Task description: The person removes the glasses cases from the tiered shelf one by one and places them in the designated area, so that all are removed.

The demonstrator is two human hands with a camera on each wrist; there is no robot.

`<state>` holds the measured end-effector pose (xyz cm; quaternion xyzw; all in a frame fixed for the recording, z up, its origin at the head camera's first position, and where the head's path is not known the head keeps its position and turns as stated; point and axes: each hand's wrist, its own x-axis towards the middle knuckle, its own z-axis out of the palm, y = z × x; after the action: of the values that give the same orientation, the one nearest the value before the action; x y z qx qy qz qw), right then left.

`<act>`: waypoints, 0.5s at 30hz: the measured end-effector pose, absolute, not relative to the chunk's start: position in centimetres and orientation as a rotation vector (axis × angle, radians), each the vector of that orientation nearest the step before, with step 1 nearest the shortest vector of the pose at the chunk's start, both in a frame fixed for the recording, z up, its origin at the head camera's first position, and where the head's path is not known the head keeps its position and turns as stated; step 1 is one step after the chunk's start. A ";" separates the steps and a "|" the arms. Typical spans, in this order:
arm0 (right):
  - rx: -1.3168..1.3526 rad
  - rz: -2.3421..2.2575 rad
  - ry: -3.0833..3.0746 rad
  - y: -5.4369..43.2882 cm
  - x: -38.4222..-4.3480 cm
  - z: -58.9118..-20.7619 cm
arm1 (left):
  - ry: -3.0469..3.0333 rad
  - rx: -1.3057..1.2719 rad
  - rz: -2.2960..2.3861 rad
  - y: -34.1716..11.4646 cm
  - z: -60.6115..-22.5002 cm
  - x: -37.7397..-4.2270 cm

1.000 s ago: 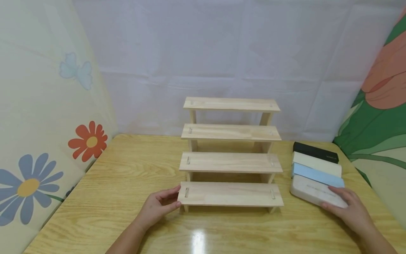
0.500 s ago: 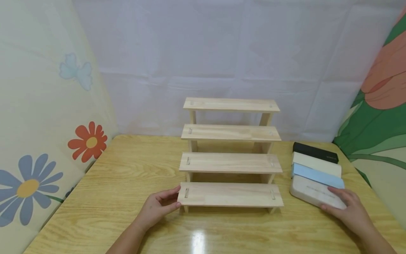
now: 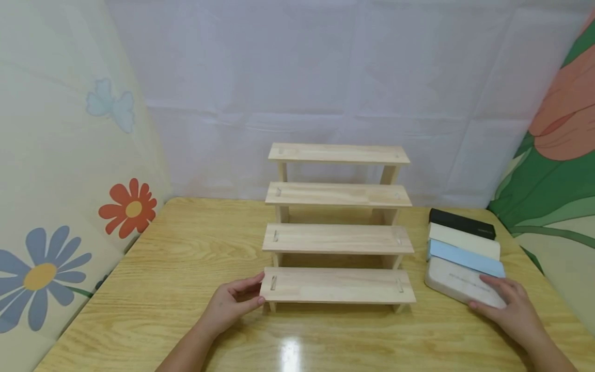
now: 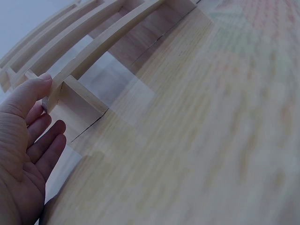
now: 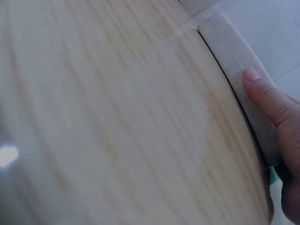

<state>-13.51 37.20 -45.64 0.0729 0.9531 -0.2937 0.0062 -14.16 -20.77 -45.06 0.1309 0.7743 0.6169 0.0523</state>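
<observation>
A wooden step-shaped display stand (image 3: 338,238) with several tiers rises mid-table. At the left end of its lowest shelf (image 3: 338,285), my left hand (image 3: 232,302) grips with the thumb at the front corner and fingers at the back one. The left wrist view has the thumb (image 4: 33,91) against the board's end, other fingers loosely bent below. My right hand (image 3: 513,310) holds the near right end of a light grey glasses case (image 3: 465,281), which lies on the table. In the right wrist view, its thumb (image 5: 262,93) presses the case's side; the other fingers are mostly hidden.
Behind the grey case lie a light blue case (image 3: 466,257), a cream case (image 3: 465,241) and a black case (image 3: 462,223), in an overlapping row right of the stand. A white cloth (image 3: 316,67) hangs behind the wood-grain table (image 3: 204,248). Flower-print sheets (image 3: 60,170) flank both sides.
My right hand has shifted very slightly left on the grey case. The left hand, the stand and the other cases stay where they were.
</observation>
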 end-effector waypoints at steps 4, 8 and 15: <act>0.229 -0.890 3.010 37.1 -13.4 -45.6 | 2.362 0.388 1.877 -20.7 -45.1 -14.1; 0.245 -0.861 3.014 37.0 -13.5 -45.5 | 2.365 0.394 1.874 -20.7 -45.1 -14.1; 0.271 -0.829 3.041 36.9 -13.5 -45.3 | 2.361 0.403 1.872 -20.7 -45.0 -14.2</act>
<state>-13.45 36.86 -45.34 0.0856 0.9612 -0.2620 -0.0110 -14.17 -20.73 -45.01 0.1323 0.7756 0.6152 0.0509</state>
